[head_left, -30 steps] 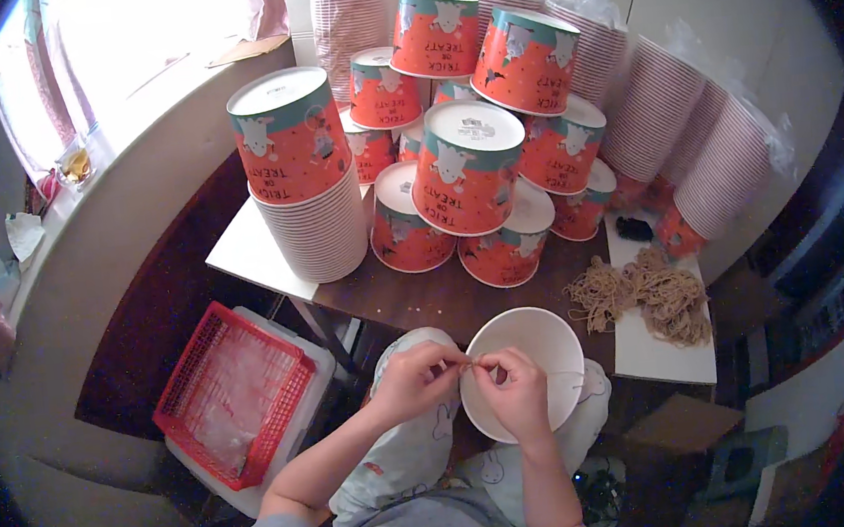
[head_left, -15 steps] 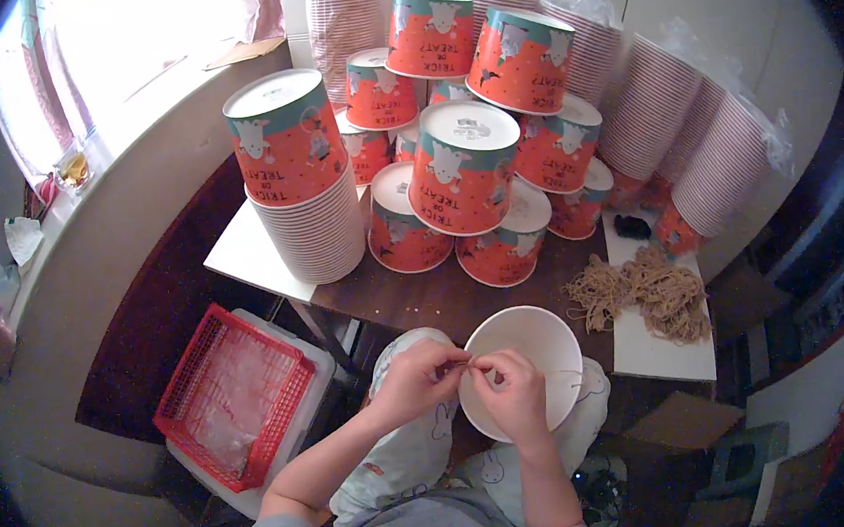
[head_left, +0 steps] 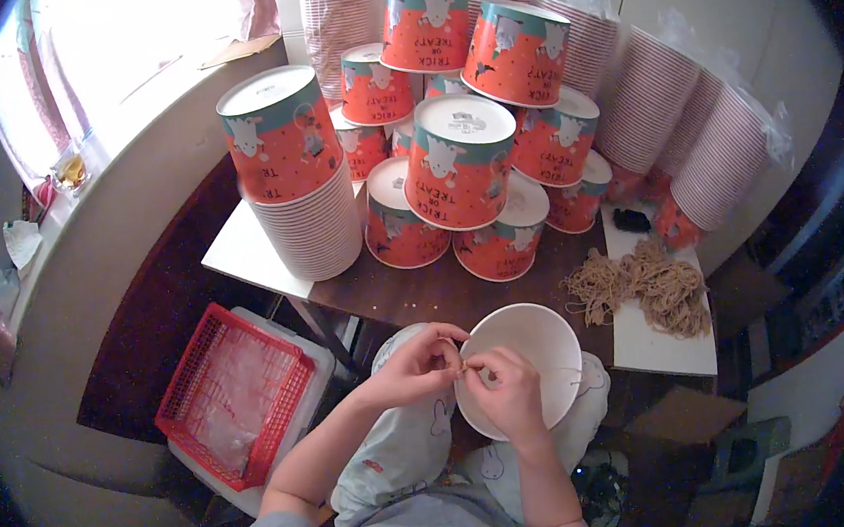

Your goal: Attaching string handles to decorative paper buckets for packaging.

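A round paper bucket (head_left: 541, 341) with a white inside rests tilted across my lap, its open mouth facing up. At its left rim my left hand (head_left: 417, 366) holds a short piece of thin tan cord (head_left: 462, 368) between thumb and fingertips. My right hand (head_left: 506, 391) reaches over the mouth and pinches the same cord, fingertips almost touching the left ones. The cord is very small here, and its path through the rim is hidden by the fingers. On the bucket's right side a thin pale strand (head_left: 577, 378) hangs by the rim.
Orange and teal buckets (head_left: 462, 165) are piled upside down on the brown table (head_left: 399, 291). A tall nested stack (head_left: 308, 223) stands at its left. Tan cord bundles (head_left: 667, 287) lie at the right. A red basket (head_left: 294, 350) sits low left; wrapped stacks (head_left: 648, 98) lean against the wall.
My left fingers have loosened and spread a little, the index finger lifting away. My right hand has shifted slightly left and down. The bucket stays nearly where it was.
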`<state>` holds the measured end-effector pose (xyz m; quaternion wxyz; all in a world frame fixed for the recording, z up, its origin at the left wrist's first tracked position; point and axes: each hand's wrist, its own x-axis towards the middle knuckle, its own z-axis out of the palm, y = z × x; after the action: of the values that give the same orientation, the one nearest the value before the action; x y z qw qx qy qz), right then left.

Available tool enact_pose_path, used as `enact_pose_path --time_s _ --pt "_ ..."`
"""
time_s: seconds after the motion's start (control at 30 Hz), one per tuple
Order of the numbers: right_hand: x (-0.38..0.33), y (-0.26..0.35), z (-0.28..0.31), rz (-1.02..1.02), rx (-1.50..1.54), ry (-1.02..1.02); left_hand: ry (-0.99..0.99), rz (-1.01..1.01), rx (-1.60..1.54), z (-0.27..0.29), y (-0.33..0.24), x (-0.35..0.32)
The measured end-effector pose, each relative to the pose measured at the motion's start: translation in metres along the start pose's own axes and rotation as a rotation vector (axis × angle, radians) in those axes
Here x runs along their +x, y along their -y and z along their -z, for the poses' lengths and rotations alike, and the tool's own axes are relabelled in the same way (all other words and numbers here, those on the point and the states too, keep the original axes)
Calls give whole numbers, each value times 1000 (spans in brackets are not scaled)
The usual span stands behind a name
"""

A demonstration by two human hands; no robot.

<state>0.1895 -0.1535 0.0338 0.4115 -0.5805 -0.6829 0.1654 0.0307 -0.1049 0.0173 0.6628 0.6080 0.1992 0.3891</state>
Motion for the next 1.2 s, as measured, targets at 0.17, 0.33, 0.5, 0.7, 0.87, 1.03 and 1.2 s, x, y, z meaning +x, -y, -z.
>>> enact_pose_path --time_s 0.17,0.33,0.5,0.7,0.87,1.03,1.2 --pt "-2 -2 -1 2 13 24 36 99 -171 4 4 0" --pt "-5 -6 -5 -270 685 114 -11 112 -242 5 9 -1" --pt "-7 -3 -2 -395 1447 88 2 103 -302 5 9 -1" --pt "-14 -7 0 -62 675 -2 -10 141 -422 3 6 1" --pt "-7 3 1 206 218 -93 11 159 -451 3 6 1" --pt "-11 -1 -2 26 195 -112 6 98 -316 1 5 0" --pt "-9 -5 0 -43 254 -94 -4 133 -187 1 6 -2"
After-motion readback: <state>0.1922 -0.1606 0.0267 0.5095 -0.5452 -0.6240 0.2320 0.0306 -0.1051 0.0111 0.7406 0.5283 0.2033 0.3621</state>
